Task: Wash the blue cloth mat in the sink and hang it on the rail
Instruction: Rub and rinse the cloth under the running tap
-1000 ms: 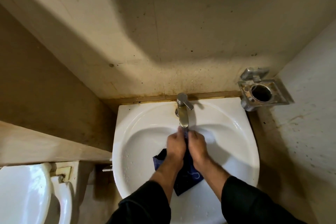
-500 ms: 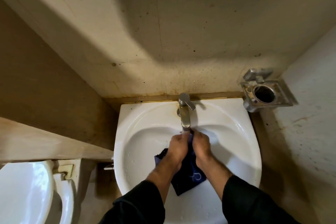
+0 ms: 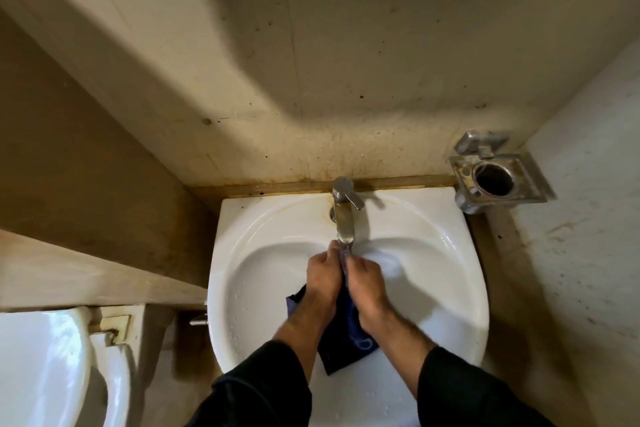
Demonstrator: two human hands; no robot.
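The dark blue cloth mat (image 3: 341, 340) hangs down inside the white sink (image 3: 263, 253), bunched between my two hands just under the spout of the steel tap (image 3: 344, 215). My left hand (image 3: 323, 279) grips the cloth's upper part from the left. My right hand (image 3: 365, 282) grips it from the right, knuckles nearly touching the left hand. A thin stream of water falls from the spout onto the cloth between my fingers. No rail is in view.
A metal holder (image 3: 495, 177) with a round hole is fixed to the wall at the sink's back right. A white toilet (image 3: 45, 371) stands at the lower left, beyond a beige ledge (image 3: 86, 274). Stained walls close in behind and to the right.
Both hands stay pressed together on the cloth under the tap and have shifted only slightly. The camera view has drifted a little.
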